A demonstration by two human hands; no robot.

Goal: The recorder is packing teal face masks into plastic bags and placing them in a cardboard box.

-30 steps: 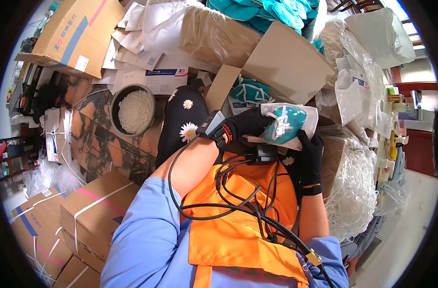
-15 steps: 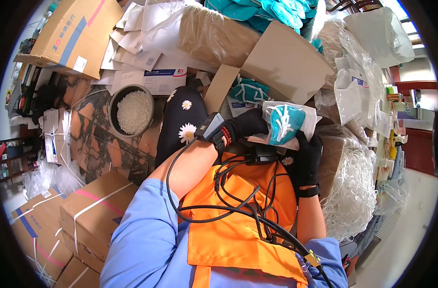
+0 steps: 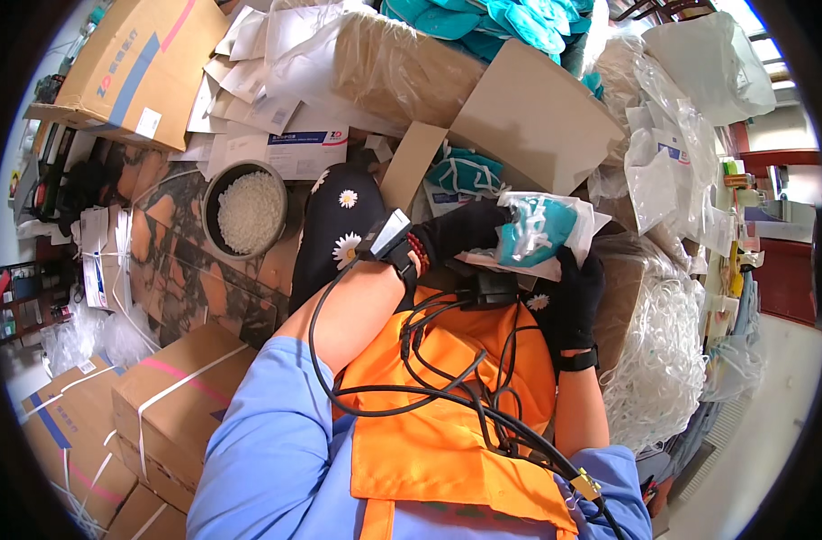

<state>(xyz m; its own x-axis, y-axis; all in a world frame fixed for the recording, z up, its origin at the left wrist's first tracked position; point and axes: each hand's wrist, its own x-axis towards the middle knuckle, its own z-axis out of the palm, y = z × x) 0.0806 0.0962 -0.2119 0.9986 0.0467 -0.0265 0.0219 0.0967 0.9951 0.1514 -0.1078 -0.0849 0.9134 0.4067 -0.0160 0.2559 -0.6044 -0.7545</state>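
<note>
Over my lap, toward the right, I have a clear plastic pouch (image 3: 548,236) with a folded teal mask (image 3: 559,220) inside, its white straps (image 3: 530,223) bunched on top. My black-gloved right hand (image 3: 576,290) pinches the pouch's near right edge, thumb on the upper face. My left hand (image 3: 467,230), gloved too, meets the left edge from the side; its fingertips are hidden behind the plastic, so I cannot tell how tightly they close. I'd judge the pouch very light and limp, the film slick under fabric gloves and quick to crease, while the mask within is soft with a little spring and could be crushed. The outer margins look like the best grip, a flat pinch at each side, clear of the mask's body. Just beyond my hands stands an open cardboard box (image 3: 539,115), with more teal masks (image 3: 466,171) at its near left side. To the far left is a grey bowl (image 3: 287,214) of white bits (image 3: 251,212); to the right, a heap of white cords (image 3: 658,360).
</note>
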